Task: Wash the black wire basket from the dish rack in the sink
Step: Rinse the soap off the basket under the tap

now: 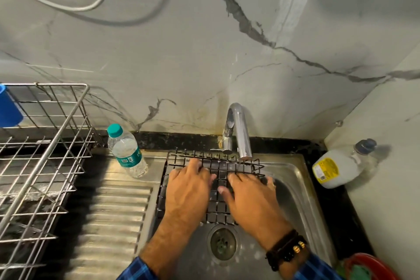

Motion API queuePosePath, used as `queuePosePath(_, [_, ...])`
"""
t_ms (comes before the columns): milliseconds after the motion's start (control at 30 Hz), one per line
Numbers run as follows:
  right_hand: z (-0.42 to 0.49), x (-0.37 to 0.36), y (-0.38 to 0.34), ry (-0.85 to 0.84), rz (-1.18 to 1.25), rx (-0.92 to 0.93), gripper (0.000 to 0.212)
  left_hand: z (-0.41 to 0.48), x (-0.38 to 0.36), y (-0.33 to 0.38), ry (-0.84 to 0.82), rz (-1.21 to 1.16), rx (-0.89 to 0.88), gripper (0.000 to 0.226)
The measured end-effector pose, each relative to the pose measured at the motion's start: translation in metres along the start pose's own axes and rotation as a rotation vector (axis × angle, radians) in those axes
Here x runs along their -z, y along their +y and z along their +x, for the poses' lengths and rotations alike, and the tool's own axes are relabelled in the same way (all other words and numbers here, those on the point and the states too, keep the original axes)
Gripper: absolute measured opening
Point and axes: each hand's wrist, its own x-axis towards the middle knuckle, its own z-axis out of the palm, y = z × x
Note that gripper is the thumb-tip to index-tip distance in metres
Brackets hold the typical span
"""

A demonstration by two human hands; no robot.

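1. Under the faucet (238, 134), in the head view, the black wire basket (216, 188) is seen lying inside the sink (293, 179), with its far rim raised toward the spout and its grid floor sloping down toward the drain (223, 243).
2. The left hand (188, 191) is laid flat on the left part of the grid, fingers spread and unclenched; nothing is gripped by it, though the fingertips reach the far rim wires.
3. The right hand (250, 198) is pressed palm-down on the right part of the grid in the same relaxed, spread way, its fingertips touching the wires; a dark bracelet (286, 249) is worn at that wrist.
4. Whether water is running from the spout cannot be told, though the steel around the drain looks wet.
5. The rubbing step is judged to be in hand: the basket is already out of the dish rack (43, 154), which stands at the left on the table.
6. A water bottle (127, 150) is stood beside the sink's left edge, and a soap bottle (336, 166) lies at the right corner, well apart from the hands.
7. For the next move, the wires would likely need to be rubbed across and the basket turned so its sides and underside are reached; a firmer hold on the rim would be called for, since thin wet wire is judged slippery.
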Motion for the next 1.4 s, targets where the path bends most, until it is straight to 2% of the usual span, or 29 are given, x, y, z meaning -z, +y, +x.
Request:
queuePosePath(67, [0.0, 0.005, 0.006, -0.045, -0.006, -0.06, 0.053, 0.004, -0.002, 0.012, -0.031, -0.023, -0.022, 0.045])
queuePosePath(200, [0.004, 0.018, 0.036, 0.099, 0.026, -0.061, 0.04, 0.018, 0.004, 0.035, -0.074, -0.092, -0.072, 0.041])
queuePosePath(333, [0.008, 0.026, 0.056, 0.116, 0.007, -0.029, 0.037, 0.035, 0.005, 0.043, -0.097, -0.133, -0.133, 0.039])
queuePosePath(400, [0.01, 0.023, 0.054, 0.163, -0.014, -0.034, 0.038, 0.037, 0.0, 0.04, -0.107, -0.165, -0.097, 0.041])
queuePosePath(500, [0.013, 0.015, 0.04, 0.325, -0.112, -0.054, 0.03, 0.034, -0.003, 0.031, -0.112, -0.197, -0.027, 0.041])
queuePosePath(700, [0.005, -0.002, 0.007, 0.47, -0.09, -0.089, 0.031, 0.011, -0.002, 0.008, -0.005, -0.204, 0.042, 0.04])
queuePosePath(767, [0.0, -0.007, 0.008, 0.528, -0.062, -0.056, 0.028, 0.009, 0.0, 0.005, 0.022, -0.215, 0.047, 0.04])
queuePosePath(833, [-0.001, -0.012, 0.014, 0.569, -0.077, 0.082, 0.02, 0.01, 0.004, 0.003, 0.036, -0.205, 0.039, 0.039])
queuePosePath(867, [-0.002, -0.013, 0.019, 0.548, -0.071, 0.161, 0.018, 0.012, 0.007, 0.003, 0.037, -0.194, 0.023, 0.039])
queuePosePath(933, [-0.002, -0.01, 0.026, 0.441, -0.015, 0.224, 0.027, 0.017, 0.013, 0.006, 0.037, -0.14, -0.033, 0.037])
queuePosePath(1000, [-0.002, -0.002, 0.03, 0.328, -0.018, 0.192, 0.038, 0.024, 0.017, 0.011, 0.037, -0.092, -0.094, 0.035])
queuePosePath(1100, [0.001, 0.018, 0.029, 0.069, -0.099, 0.152, 0.06, 0.03, 0.018, 0.021, 0.046, -0.08, -0.165, 0.032])
queuePosePath(1167, [0.005, 0.028, 0.035, 0.005, -0.143, 0.152, 0.065, 0.031, 0.015, 0.025, 0.064, -0.085, -0.196, 0.033])
queuePosePath(1233, [0.007, 0.031, 0.041, 0.082, -0.118, 0.18, 0.056, 0.031, 0.012, 0.027, 0.075, -0.135, -0.19, 0.035])
queuePosePath(1333, [0.006, 0.021, 0.05, 0.333, -0.144, 0.182, 0.048, 0.029, 0.01, 0.025, 0.186, -0.154, -0.238, 0.025])
queuePosePath(1400, [0.003, 0.016, 0.055, 0.404, -0.105, 0.157, 0.042, 0.026, 0.004, 0.024, 0.257, -0.151, -0.279, 0.036])
